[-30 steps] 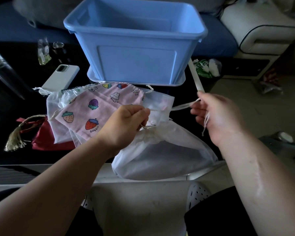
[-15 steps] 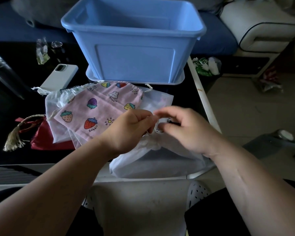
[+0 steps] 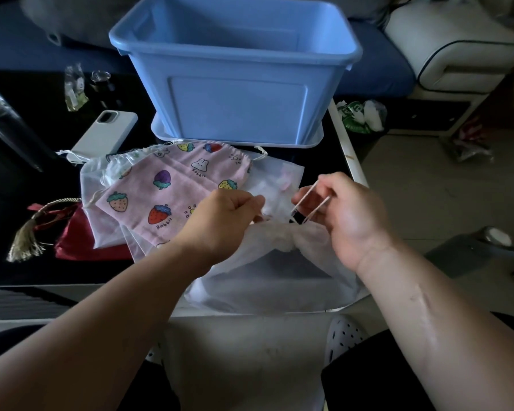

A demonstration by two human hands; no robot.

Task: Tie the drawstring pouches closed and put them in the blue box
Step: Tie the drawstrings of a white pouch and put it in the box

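Hands pinch the drawstring: left hand [image 3: 223, 216] at white pouch's [image 3: 276, 271] gathered neck, right hand [image 3: 349, 212] closed on cord loop [image 3: 310, 204].

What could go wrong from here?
1. The white pouch overhangs the table edge; a hard tug could slide it off.
2. The right hand holds only a thin cord loop, which may slip mid-knot.
3. The left hand could drag the pink strawberry pouch.

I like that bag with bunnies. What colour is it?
The fabric pouch is pink, printed with strawberries and rabbits; the head view shows it.
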